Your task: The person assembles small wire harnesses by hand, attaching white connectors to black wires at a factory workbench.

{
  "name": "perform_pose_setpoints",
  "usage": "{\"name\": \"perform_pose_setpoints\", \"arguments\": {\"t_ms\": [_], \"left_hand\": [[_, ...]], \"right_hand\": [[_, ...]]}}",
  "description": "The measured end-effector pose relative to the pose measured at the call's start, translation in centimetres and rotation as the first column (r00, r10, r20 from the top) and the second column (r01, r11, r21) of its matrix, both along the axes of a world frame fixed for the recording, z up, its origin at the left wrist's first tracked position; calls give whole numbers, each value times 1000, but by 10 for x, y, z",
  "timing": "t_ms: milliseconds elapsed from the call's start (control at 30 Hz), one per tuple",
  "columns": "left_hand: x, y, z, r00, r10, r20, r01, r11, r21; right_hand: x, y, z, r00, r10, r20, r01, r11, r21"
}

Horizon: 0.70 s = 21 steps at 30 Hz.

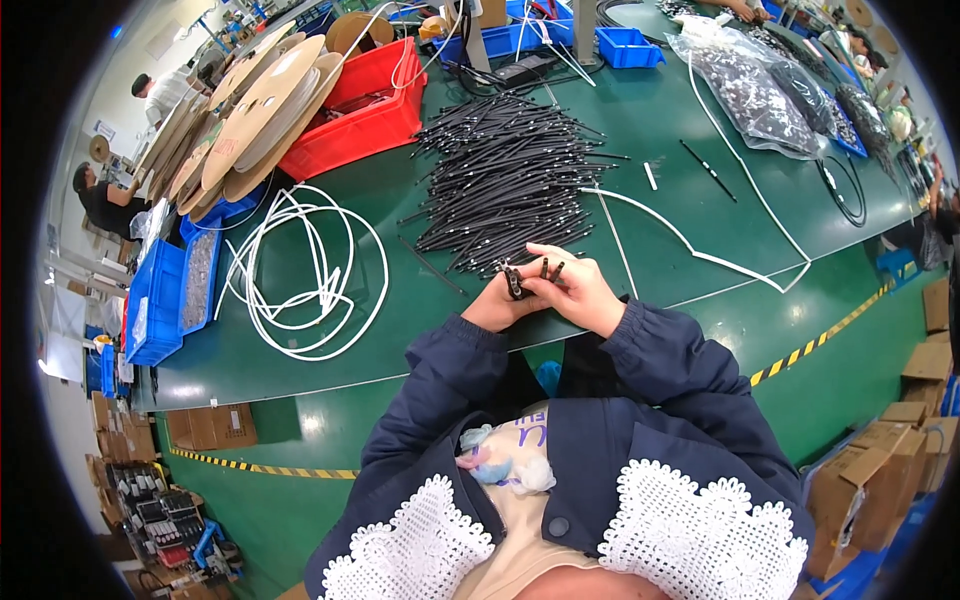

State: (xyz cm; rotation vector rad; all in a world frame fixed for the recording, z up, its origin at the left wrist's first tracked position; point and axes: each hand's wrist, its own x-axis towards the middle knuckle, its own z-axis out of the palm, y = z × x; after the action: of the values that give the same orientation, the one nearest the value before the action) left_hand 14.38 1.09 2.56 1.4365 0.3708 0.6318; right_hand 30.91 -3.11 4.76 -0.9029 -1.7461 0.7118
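My two hands meet at the near edge of the green table, just below a heap of black cable pieces [505, 180] with small pale ends. The left hand [492, 306] is closed on a small black part [515, 283] with a metallic glint. Against it presses the right hand [585, 296], its fingers curled around small black pieces [551, 269] that poke out between them. The exact kind of these parts is too small to make out. My fingers partly hide what lies between the palms.
Coiled white tubing [300, 275] lies at the left, beside blue bins [158, 300]. A red bin [360, 120] and cardboard reels [265, 110] stand behind it. To the right are a loose white tube [690, 250], a single black cable [708, 170] and a filled clear bag [745, 90].
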Motion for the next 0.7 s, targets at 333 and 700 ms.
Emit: {"name": "perform_pose_setpoints", "arguments": {"t_ms": [333, 700], "left_hand": [[-3, -1, -13, 996, 82, -43, -83, 996, -23], [-1, -2, -10, 996, 55, -74, -53, 998, 21]], "right_hand": [[-7, 2, 5, 995, 35, -97, -39, 998, -39], [-3, -3, 3, 993, -16, -120, -5, 985, -174]]}}
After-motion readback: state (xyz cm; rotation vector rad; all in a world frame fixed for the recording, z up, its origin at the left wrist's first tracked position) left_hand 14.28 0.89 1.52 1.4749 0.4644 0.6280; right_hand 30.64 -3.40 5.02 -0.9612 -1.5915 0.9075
